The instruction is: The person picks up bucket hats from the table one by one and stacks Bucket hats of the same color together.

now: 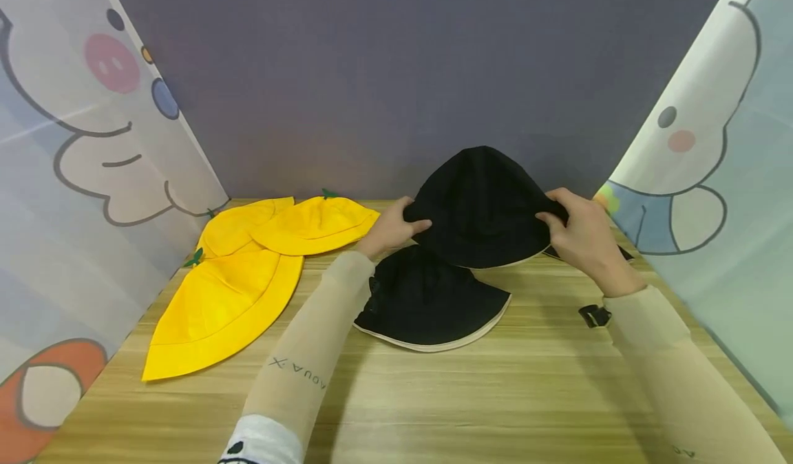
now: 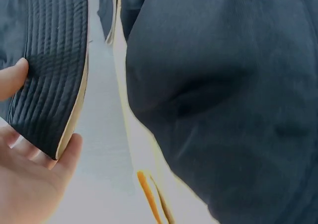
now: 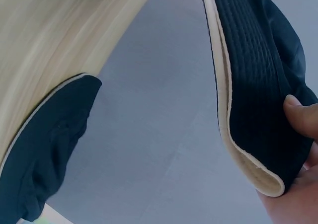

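A black bucket hat (image 1: 480,206) with a pale brim edge is held up off the table between both hands. My left hand (image 1: 390,230) pinches its brim at the left end, the thumb on the near face; the left wrist view shows the stitched brim (image 2: 54,60) between thumb and fingers. At the other end my right hand (image 1: 582,233) pinches the brim (image 3: 263,95), which looks folded double there. A second black hat (image 1: 434,306) lies on the table just below, partly covered by the raised one. Behind the right hand, a third black hat (image 3: 49,139) is mostly hidden in the head view.
Several yellow hats (image 1: 217,306) with green leaf tips overlap at the left of the wooden table (image 1: 471,409). A grey panel (image 1: 372,85) stands at the back, with cartoon-printed side walls (image 1: 700,127). A small black clip-like piece (image 1: 595,315) is at the right cuff.
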Motion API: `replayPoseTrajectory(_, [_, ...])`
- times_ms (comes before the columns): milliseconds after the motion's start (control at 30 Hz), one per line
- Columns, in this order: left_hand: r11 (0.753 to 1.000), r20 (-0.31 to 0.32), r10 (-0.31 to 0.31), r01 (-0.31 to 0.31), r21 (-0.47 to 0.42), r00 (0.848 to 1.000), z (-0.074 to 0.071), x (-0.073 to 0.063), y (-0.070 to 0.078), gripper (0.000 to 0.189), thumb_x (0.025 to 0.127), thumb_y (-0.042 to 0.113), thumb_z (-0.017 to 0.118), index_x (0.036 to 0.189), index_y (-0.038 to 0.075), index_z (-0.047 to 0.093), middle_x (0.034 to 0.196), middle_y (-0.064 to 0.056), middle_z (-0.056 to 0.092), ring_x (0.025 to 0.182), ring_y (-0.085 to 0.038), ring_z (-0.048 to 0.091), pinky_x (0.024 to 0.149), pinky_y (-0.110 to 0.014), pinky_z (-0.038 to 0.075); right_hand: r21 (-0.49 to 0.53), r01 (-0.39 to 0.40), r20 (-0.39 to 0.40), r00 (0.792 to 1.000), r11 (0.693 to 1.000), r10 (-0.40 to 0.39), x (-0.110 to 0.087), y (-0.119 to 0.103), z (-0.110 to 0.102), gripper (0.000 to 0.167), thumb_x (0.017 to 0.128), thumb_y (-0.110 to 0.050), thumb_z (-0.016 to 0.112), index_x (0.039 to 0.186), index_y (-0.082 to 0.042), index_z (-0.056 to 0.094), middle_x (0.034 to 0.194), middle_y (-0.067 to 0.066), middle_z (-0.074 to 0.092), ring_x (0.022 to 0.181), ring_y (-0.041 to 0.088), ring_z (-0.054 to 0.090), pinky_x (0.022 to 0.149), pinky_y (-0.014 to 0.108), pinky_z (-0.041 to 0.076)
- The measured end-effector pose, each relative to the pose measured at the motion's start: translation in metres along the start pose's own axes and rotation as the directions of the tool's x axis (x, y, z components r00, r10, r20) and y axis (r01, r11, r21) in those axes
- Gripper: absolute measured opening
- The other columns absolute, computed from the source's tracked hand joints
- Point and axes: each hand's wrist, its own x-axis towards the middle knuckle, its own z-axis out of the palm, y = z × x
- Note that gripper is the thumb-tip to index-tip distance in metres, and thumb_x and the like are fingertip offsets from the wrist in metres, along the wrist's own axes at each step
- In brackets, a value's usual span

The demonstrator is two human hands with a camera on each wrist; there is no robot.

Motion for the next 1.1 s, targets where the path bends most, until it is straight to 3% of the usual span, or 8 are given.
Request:
replayPoseTrajectory(133, [0.999,0.005,0.035,-0.036,0.038,0.999,-0.01,-0.006,0.001,0.063,0.097,0.046,0.067,0.143,0.007,0.048,0.138,-0.012,0.056,0.121,-0.031,0.056,0.104,-0.047,0.046,0.023,-0.076,0.022,0.997,0.997,0.075,-0.001,0.0,0.001,0.023,0.093,0.001,0.07,0.115,0.005,0.066,0.1,0.026,0.07,0.075,0.039,0.066,0.066,0.044,0.046])
replayPoseTrajectory(367, [0.994,0.013,0.087,-0.088,0.063,0.996,-0.026,-0.016,0.007,0.051,0.1,0.041,0.065,0.136,0.006,0.053,0.129,-0.012,0.059,0.115,-0.029,0.058,0.098,-0.045,0.049,0.078,-0.193,0.128,0.975,0.978,0.182,-0.001,0.001,0.005,0.028,0.099,-0.01,0.066,0.124,0.002,0.062,0.11,0.025,0.067,0.089,0.04,0.064,0.075,0.05,0.046])
replayPoseTrajectory(633, [0.986,0.045,0.116,-0.12,0.117,0.992,-0.044,-0.029,0.013,0.034,0.101,0.035,0.066,0.117,0.007,0.056,0.106,-0.01,0.061,0.092,-0.028,0.058,0.084,-0.041,0.049,0.104,-0.193,0.204,0.964,0.976,0.169,-0.001,0.007,0.017,0.032,0.101,-0.01,0.064,0.129,0.003,0.058,0.115,0.024,0.066,0.094,0.039,0.064,0.081,0.052,0.048])
replayPoseTrajectory(833, [0.974,0.082,0.083,-0.098,0.203,0.993,-0.055,-0.039,0.014,0.045,0.101,0.033,0.066,0.132,0.002,0.056,0.124,-0.014,0.062,0.11,-0.032,0.06,0.096,-0.044,0.049,0.107,-0.177,0.271,0.952,0.978,0.142,-0.001,0.005,0.026,0.037,0.101,-0.011,0.064,0.133,0.005,0.054,0.117,0.025,0.066,0.092,0.037,0.067,0.08,0.051,0.05])
replayPoseTrajectory(900, [0.972,0.092,0.077,-0.096,0.215,0.993,-0.057,-0.042,0.012,0.042,0.1,0.032,0.067,0.129,0.002,0.059,0.122,-0.014,0.063,0.109,-0.031,0.061,0.096,-0.044,0.049,0.112,-0.176,0.304,0.943,0.978,0.135,-0.001,0.004,0.029,0.038,0.101,-0.012,0.064,0.134,0.006,0.053,0.119,0.025,0.066,0.094,0.038,0.067,0.082,0.052,0.05])
replayPoseTrajectory(1033, [0.971,0.105,0.076,-0.098,0.217,0.992,-0.06,-0.048,0.007,0.028,0.1,0.029,0.068,0.109,0.003,0.062,0.101,-0.013,0.063,0.09,-0.03,0.059,0.085,-0.042,0.049,0.122,-0.188,0.377,0.917,0.974,0.13,-0.001,0.002,0.035,0.04,0.102,-0.014,0.063,0.135,0.006,0.052,0.123,0.025,0.065,0.101,0.039,0.066,0.087,0.054,0.051])
replayPoseTrajectory(1100, [0.97,0.111,0.062,-0.086,0.226,0.992,-0.062,-0.052,0.004,0.027,0.1,0.028,0.068,0.109,0.004,0.062,0.098,-0.01,0.062,0.088,-0.027,0.059,0.084,-0.041,0.049,0.125,-0.193,0.412,0.902,0.973,0.127,-0.002,0.001,0.038,0.041,0.102,-0.013,0.063,0.136,0.007,0.052,0.125,0.026,0.064,0.105,0.041,0.066,0.09,0.055,0.05])
